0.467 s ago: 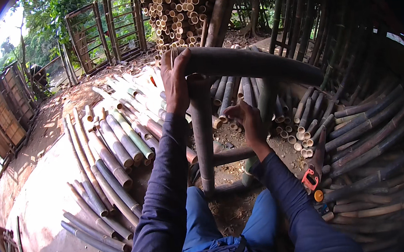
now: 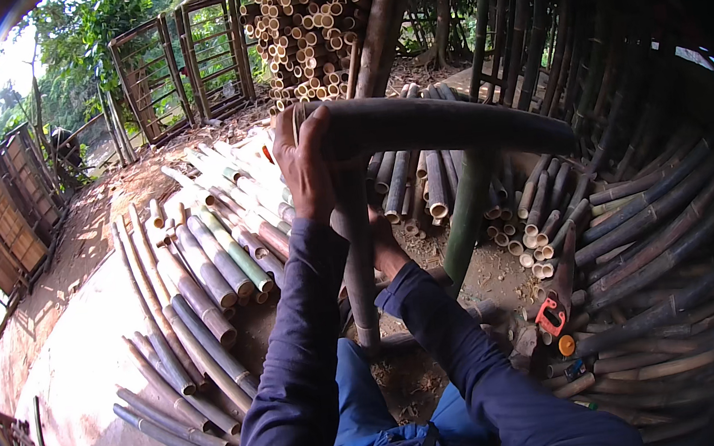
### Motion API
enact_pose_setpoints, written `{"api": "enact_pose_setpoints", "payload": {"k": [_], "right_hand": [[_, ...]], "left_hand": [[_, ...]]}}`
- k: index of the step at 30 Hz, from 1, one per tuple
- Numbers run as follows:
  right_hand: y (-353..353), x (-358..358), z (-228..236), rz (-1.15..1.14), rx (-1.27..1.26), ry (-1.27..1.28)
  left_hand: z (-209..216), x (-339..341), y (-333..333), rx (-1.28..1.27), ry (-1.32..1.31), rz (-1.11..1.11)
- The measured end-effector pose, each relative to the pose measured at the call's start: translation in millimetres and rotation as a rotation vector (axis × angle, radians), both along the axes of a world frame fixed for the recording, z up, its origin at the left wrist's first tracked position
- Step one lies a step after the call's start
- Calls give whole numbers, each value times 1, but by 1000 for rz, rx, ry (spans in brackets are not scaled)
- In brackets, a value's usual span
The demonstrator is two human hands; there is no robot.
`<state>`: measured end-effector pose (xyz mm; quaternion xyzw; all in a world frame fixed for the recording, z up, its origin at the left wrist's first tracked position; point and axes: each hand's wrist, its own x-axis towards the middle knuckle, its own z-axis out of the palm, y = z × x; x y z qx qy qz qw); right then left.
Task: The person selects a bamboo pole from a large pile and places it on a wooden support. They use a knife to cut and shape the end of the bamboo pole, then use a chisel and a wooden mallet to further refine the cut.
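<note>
While the dark pole, running rightward above the post, is clamped at its left end by fingers of the left hand, the right hand is placed lower, farther off; its fingers' state can't be told.

An orange-handled saw lies at right, while two barred frames stand near stacked bamboo at the back.
</note>
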<state>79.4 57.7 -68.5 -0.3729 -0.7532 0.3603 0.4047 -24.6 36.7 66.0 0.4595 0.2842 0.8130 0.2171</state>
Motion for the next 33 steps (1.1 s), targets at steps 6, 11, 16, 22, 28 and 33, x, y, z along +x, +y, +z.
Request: {"api": "enact_pose_setpoints", "payload": {"k": [6,11,16,22,28,33], "right_hand": [[47,13,-38,-89,-235,242],[25,52,-30,-189,141,56],[-65,102,122,-258,611,59],[-1,75,357,50,824,-517],[66,-2,245,-56,322,-745],[78,14,229,-86,259,-745]], "left_hand": [[-13,21,-3,30,-122,-96],[-14,8,-8,-26,-20,-38],[-11,-3,-25,-83,11,-178],[-15,-25,-33,-104,212,-140],[-19,-19,-28,-61,203,-90],[-24,-13,-15,-32,183,-125]]}}
